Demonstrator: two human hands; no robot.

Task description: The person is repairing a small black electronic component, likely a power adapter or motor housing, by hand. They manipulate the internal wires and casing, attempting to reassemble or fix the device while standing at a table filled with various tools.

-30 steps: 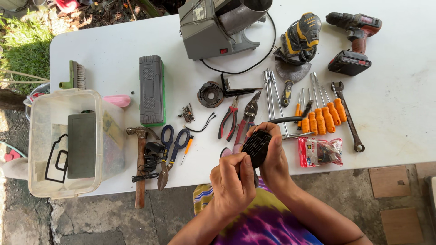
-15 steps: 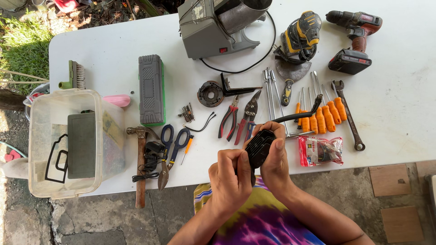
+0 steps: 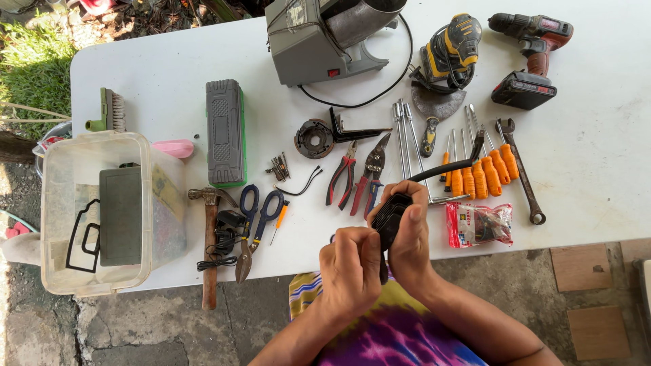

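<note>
Black ribbed grip (image 3: pixel 392 215): right hand (image 3: pixel 412 247) cups it steady; left hand (image 3: pixel 351 268) pinches its lower edge; pliers (image 3: pixel 342 181) just beyond.

On the white folding table (image 3: pixel 597 169), the clear plastic bin (image 3: pixel 95 210) sits far left — the wooden-handled hammer (image 3: pixel 209 251) just right of it, the orange-handled screwdrivers (image 3: pixel 478 173) well right — the red cordless drill (image 3: pixel 532 57) behind them.

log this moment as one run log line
left hand: pinching at black ribbed part | right hand: holds black ribbed part | position: over near edge of white table | pliers: untouched
</note>
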